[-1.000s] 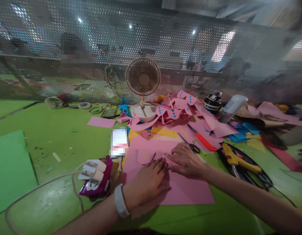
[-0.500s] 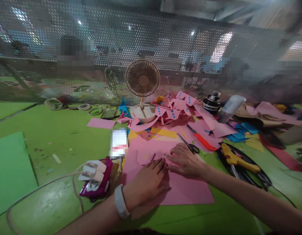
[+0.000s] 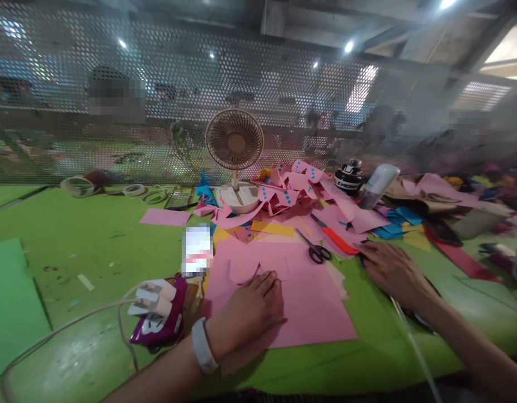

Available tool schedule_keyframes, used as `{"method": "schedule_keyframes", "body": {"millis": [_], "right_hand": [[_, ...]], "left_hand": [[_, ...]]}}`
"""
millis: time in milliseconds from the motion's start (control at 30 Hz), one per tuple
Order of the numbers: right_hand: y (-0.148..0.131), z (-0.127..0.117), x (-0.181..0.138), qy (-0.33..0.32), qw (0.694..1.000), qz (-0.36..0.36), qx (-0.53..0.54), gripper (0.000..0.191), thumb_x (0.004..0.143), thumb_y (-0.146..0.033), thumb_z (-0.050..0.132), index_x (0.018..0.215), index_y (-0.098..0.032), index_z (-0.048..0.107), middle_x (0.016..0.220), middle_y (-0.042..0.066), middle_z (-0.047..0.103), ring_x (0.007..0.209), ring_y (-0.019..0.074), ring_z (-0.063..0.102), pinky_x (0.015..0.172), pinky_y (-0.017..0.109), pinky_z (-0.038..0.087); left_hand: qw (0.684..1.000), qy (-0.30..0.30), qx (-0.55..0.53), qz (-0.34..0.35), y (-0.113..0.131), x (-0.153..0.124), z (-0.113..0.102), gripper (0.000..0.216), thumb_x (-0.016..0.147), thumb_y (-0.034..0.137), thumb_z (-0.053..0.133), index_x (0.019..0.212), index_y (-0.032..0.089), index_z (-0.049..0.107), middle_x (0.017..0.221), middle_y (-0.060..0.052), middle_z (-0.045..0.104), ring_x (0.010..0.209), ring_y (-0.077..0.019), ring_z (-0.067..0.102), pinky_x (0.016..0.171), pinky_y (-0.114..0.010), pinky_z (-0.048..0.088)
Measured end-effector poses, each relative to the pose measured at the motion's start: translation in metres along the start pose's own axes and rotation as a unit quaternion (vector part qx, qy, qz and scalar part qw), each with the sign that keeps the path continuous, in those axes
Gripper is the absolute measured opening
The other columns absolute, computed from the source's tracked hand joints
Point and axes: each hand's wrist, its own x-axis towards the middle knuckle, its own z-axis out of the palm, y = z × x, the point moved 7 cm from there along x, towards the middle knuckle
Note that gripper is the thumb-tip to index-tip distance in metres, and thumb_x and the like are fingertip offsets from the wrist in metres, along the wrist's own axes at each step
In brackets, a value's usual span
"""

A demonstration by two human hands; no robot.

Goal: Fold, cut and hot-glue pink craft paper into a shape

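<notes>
My left hand (image 3: 256, 302) lies flat, palm down, fingers stretched, on a small cut pink paper piece (image 3: 240, 270) with yellow marks. That piece rests on a larger pink sheet (image 3: 313, 319). To the right, my right hand (image 3: 393, 274) is curled down over the spot of the yellow glue gun, which it hides. A pale thin stick (image 3: 414, 347) runs out below that hand toward the table edge. Black-handled scissors (image 3: 318, 253) and an orange-red cutter (image 3: 340, 240) lie between the hands, beyond the pink sheet.
A small fan (image 3: 235, 143) stands behind a heap of pink cutouts (image 3: 290, 184). At left are a lit phone (image 3: 197, 249), a purple power strip (image 3: 168, 322) with plugs and cable, and a green sheet (image 3: 15, 308). Tape rolls (image 3: 78, 186) lie near the mesh partition.
My right hand has left the pink paper and moved right, over the glue gun, uncovering the scissors. My left hand stays on the paper. The view has shifted slightly.
</notes>
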Motion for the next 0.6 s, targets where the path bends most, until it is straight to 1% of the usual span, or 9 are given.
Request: {"method": "schedule_keyframes", "body": {"millis": [33, 67, 133, 167, 233, 333, 433, 533, 600], "right_hand": [[0.018, 0.003, -0.013, -0.022, 0.999, 0.029, -0.031, 0.043, 0.087, -0.024, 0.044, 0.127, -0.021, 0.060, 0.123, 0.011, 0.062, 0.108, 0.0290, 0.058, 0.092, 0.046, 0.043], [0.034, 0.007, -0.026, -0.057, 0.995, 0.053, -0.058, 0.049, 0.084, -0.023, 0.045, 0.132, -0.021, 0.056, 0.127, 0.011, 0.060, 0.109, 0.0302, 0.058, 0.091, 0.047, 0.044], [0.060, 0.015, -0.048, -0.115, 0.983, 0.102, -0.096, 0.055, 0.077, -0.023, 0.049, 0.131, -0.019, 0.057, 0.128, 0.013, 0.060, 0.104, 0.0322, 0.060, 0.086, 0.046, 0.047], [0.067, 0.020, -0.056, -0.144, 0.978, 0.113, -0.100, 0.054, 0.076, -0.023, 0.050, 0.129, -0.018, 0.060, 0.126, 0.014, 0.062, 0.101, 0.0325, 0.061, 0.083, 0.045, 0.048], [0.073, 0.026, -0.065, -0.173, 0.972, 0.121, -0.098, 0.052, 0.074, -0.022, 0.050, 0.124, -0.017, 0.063, 0.119, 0.014, 0.064, 0.097, 0.0325, 0.063, 0.081, 0.044, 0.049], [0.075, 0.030, -0.064, -0.160, 0.975, 0.125, -0.085, 0.053, 0.076, -0.019, 0.048, 0.127, -0.016, 0.061, 0.111, 0.014, 0.066, 0.096, 0.0317, 0.062, 0.081, 0.044, 0.049], [0.083, 0.035, -0.060, -0.143, 0.978, 0.139, -0.063, 0.055, 0.077, -0.018, 0.048, 0.131, -0.015, 0.058, 0.103, 0.015, 0.065, 0.091, 0.0309, 0.061, 0.079, 0.044, 0.050], [0.088, 0.040, -0.057, -0.133, 0.981, 0.131, -0.043, 0.056, 0.075, -0.018, 0.051, 0.131, -0.011, 0.056, 0.099, 0.015, 0.063, 0.087, 0.0299, 0.060, 0.081, 0.043, 0.049], [0.087, 0.038, -0.057, -0.115, 0.985, 0.124, -0.037, 0.054, 0.077, -0.017, 0.050, 0.131, -0.011, 0.056, 0.099, 0.016, 0.061, 0.089, 0.0299, 0.059, 0.082, 0.043, 0.049]], "left_hand": [[1.000, -0.002, 0.000, -0.002, 0.000, 0.000, 0.000, 0.067, 0.089, 0.056, 0.057, 0.136, 0.009, 0.045, 0.143, -0.019, 0.047, 0.132, -0.0314, 0.044, 0.108, -0.045, 0.039], [1.000, -0.005, 0.001, -0.003, 0.000, 0.000, 0.000, 0.067, 0.090, 0.055, 0.055, 0.136, 0.008, 0.045, 0.143, -0.019, 0.047, 0.132, -0.0315, 0.044, 0.108, -0.045, 0.040], [1.000, -0.006, 0.004, 0.003, 0.000, -0.001, 0.000, 0.066, 0.092, 0.055, 0.052, 0.136, 0.008, 0.045, 0.143, -0.020, 0.046, 0.132, -0.0319, 0.044, 0.108, -0.046, 0.039], [1.000, -0.003, 0.005, 0.008, 0.001, -0.001, -0.001, 0.065, 0.092, 0.056, 0.051, 0.136, 0.008, 0.045, 0.143, -0.020, 0.046, 0.132, -0.0321, 0.044, 0.108, -0.047, 0.039], [1.000, 0.005, 0.004, 0.016, 0.002, -0.001, -0.002, 0.064, 0.093, 0.055, 0.050, 0.137, 0.009, 0.044, 0.144, -0.020, 0.046, 0.133, -0.0318, 0.043, 0.108, -0.048, 0.040], [1.000, 0.003, 0.006, 0.017, 0.003, -0.001, -0.003, 0.064, 0.091, 0.052, 0.055, 0.138, 0.009, 0.042, 0.144, -0.020, 0.044, 0.132, -0.0317, 0.043, 0.108, -0.047, 0.040], [1.000, 0.003, 0.010, 0.008, 0.003, 0.000, -0.003, 0.064, 0.089, 0.050, 0.059, 0.136, 0.010, 0.043, 0.142, -0.018, 0.047, 0.130, -0.0322, 0.045, 0.108, -0.048, 0.040], [1.000, 0.006, 0.006, 0.007, 0.003, -0.001, -0.002, 0.062, 0.089, 0.051, 0.059, 0.135, 0.012, 0.044, 0.138, -0.016, 0.051, 0.126, -0.0318, 0.048, 0.104, -0.047, 0.043], [1.000, 0.011, 0.004, 0.009, 0.003, -0.001, -0.002, 0.061, 0.090, 0.052, 0.057, 0.135, 0.012, 0.045, 0.136, -0.016, 0.052, 0.125, -0.0314, 0.050, 0.101, -0.046, 0.046]]}}
